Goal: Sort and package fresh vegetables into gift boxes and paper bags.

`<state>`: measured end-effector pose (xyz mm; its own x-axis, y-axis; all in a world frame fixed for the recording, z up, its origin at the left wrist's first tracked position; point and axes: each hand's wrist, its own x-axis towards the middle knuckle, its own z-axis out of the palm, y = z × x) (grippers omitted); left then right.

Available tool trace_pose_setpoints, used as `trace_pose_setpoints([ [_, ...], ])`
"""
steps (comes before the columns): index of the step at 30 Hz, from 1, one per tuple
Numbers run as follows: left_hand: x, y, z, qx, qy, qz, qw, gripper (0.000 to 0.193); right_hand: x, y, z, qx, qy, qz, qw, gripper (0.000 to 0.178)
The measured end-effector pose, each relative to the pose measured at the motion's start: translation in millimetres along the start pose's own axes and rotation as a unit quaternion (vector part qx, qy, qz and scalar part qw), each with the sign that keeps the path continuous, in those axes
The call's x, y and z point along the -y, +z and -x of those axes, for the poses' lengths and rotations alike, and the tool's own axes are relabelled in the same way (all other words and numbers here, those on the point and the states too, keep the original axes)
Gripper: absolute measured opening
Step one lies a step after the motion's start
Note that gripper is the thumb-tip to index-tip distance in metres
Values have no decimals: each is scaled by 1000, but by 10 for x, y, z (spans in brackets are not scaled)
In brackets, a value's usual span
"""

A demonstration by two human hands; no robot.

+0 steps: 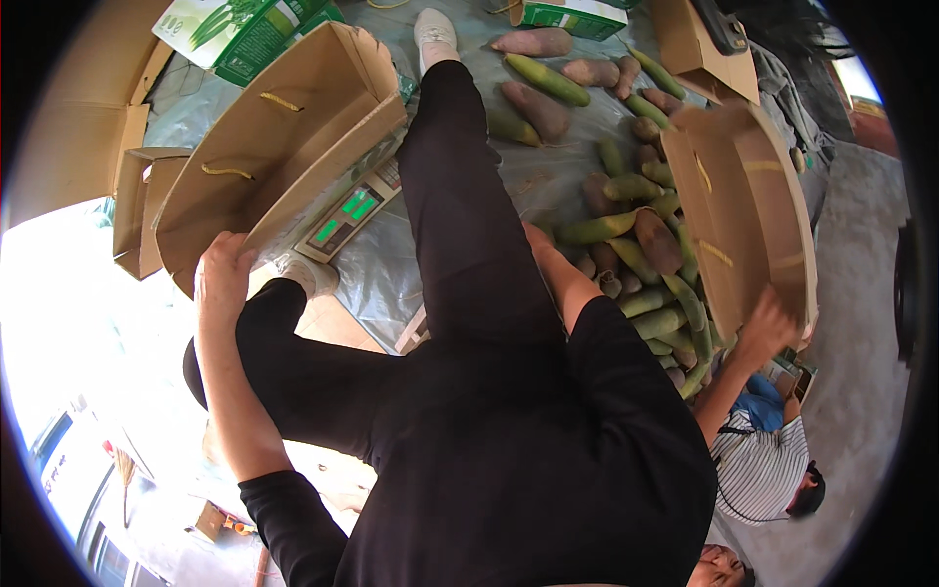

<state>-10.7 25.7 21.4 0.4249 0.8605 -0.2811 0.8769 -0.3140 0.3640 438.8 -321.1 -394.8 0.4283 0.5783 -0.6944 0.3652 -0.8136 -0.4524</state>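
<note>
An open cardboard box (284, 122) with yellow rope handles stands tilted at the left, next to a scale with a green-lit display (349, 215). My left hand (223, 274) grips the box's near corner, fingers closed over its edge. My right forearm (567, 279) reaches down beside my leg; the hand is mostly hidden behind the thigh, so its fingers do not show. Close to it lies a pile of long green radishes (597, 229) and reddish-purple roots (657, 242) on plastic sheeting.
At the right, another person's hand (768, 328) is at a second open cardboard box (748, 210). Green printed cartons (245, 34) stand at the far left. A person in a striped shirt (763, 465) is at the lower right. My shoe (435, 34) rests on the sheeting.
</note>
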Motion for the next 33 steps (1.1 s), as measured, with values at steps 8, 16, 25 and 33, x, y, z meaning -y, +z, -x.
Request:
trace_pose_setpoints([
  [8,157,-145,159,0,-19,-64,998,19,911,21,262,30,-47,-121,991,31],
  [16,116,-219,277,-20,-23,-52,998,15,2120,-1040,1294,-18,69,-229,971,36],
  [25,200,-182,323,-2,9,-74,997,10,3736,-2024,1902,-145,-307,-197,920,27],
  [33,238,-191,322,11,9,-78,997,14,5104,-1986,2265,60,-507,-474,718,30],
])
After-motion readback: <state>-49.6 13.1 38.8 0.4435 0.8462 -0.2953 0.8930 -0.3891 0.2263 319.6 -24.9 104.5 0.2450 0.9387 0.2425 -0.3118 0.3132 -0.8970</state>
